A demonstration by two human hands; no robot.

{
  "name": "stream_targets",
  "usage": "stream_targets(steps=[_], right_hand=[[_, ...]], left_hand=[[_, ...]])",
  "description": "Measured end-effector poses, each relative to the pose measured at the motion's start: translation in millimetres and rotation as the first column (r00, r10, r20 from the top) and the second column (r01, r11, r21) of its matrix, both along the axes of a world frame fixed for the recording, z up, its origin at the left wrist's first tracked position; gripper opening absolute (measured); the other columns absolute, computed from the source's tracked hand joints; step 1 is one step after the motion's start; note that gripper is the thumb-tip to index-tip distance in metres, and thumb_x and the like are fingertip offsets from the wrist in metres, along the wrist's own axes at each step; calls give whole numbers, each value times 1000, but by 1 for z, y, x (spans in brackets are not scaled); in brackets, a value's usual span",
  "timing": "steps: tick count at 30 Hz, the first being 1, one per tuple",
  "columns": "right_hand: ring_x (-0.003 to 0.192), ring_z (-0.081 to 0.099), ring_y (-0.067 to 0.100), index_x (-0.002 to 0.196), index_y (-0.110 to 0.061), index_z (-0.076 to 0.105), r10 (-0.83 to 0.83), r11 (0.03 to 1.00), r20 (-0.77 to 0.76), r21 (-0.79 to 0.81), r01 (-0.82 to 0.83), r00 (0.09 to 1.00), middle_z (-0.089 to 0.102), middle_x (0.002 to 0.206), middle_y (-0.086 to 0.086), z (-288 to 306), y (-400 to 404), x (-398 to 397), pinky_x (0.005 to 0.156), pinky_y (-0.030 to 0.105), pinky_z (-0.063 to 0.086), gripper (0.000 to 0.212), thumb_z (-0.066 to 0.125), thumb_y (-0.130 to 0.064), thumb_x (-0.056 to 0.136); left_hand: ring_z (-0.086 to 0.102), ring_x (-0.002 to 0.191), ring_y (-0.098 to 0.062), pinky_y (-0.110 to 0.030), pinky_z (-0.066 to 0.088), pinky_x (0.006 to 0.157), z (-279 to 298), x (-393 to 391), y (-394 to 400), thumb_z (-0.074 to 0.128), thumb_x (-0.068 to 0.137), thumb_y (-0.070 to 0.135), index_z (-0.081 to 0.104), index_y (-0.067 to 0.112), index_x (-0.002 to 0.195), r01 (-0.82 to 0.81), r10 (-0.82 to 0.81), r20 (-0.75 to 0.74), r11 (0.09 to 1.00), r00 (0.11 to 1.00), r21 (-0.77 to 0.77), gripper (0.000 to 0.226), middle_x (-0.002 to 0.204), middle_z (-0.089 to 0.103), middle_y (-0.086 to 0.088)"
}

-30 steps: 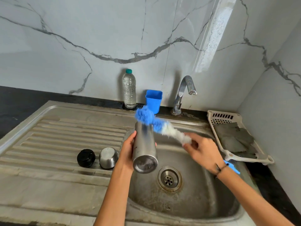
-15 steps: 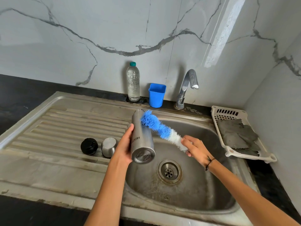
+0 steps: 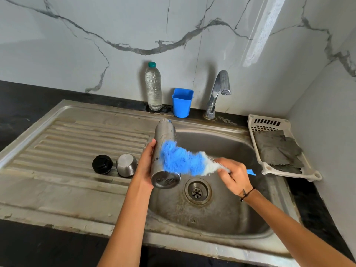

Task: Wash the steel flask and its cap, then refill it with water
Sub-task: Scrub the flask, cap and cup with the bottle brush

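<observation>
While left hand point(image 3: 146, 166) fingers wrap flask point(image 3: 165, 151), right hand point(image 3: 234, 174) fingers clamp brush point(image 3: 185, 160) against its side.

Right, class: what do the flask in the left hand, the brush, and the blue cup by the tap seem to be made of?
The cylindrical silver flask looks like brushed stainless steel: grey metallic sheen and soft reflections. The blue-and-white bottle brush seems to have soft synthetic bristles, fluffy and splayed; its blue handle tip looks plastic. The small square blue cup appears to be matte moulded plastic, uniformly coloured.
</observation>
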State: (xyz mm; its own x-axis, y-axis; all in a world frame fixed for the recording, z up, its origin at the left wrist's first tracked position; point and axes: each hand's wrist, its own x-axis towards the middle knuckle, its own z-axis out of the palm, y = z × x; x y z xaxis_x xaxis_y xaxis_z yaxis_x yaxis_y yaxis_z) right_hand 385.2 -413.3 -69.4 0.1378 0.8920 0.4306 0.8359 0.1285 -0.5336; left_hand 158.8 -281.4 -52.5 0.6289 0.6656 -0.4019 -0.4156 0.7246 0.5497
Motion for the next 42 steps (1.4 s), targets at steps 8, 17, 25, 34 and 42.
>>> stream_targets(steps=[8,17,25,34,42], right_hand=[[57,47,10,84,-21,63,-20,997,-119,-70,12,993,52,61,-2,-9,-1,1,55,17,34,27,37,-28,83],[52,33,7,77,-19,50,-174,972,-206,-194,134,963,40,57,-1,-18,2,-1,50,21,30,19,39,-32,85],[53,38,5,65,-31,36,-139,979,-201,-176,103,970,37,55,-11,-14,-4,-16,49,15,28,21,41,-26,85],[53,37,-3,68,-41,35,57,995,-253,-70,-77,966,44,61,-20,-15,-11,-30,53,9,26,25,38,-20,80],[48,33,4,64,-24,47,-112,990,-284,-110,84,952,35,52,-13,-19,-11,-20,47,17,27,19,42,-26,82]], left_hand=[[69,83,-26,-38,59,71,5,4,1,58,82,46,57,9,121,-32,33,95,999,995,-13,54,99,69,-13],[64,85,-31,-36,57,73,8,22,-9,58,79,41,67,1,106,-15,26,178,998,984,-60,49,99,65,-18],[69,77,-20,-33,59,67,13,15,-5,38,87,62,56,8,118,-22,18,196,1000,980,17,65,97,69,-10],[67,90,-31,-44,56,77,8,13,-7,72,66,47,53,0,125,89,-66,196,990,978,-112,77,107,65,-16],[62,95,-29,-37,52,84,9,21,-14,46,92,43,65,8,113,-62,83,136,987,987,-151,45,124,59,-16]])
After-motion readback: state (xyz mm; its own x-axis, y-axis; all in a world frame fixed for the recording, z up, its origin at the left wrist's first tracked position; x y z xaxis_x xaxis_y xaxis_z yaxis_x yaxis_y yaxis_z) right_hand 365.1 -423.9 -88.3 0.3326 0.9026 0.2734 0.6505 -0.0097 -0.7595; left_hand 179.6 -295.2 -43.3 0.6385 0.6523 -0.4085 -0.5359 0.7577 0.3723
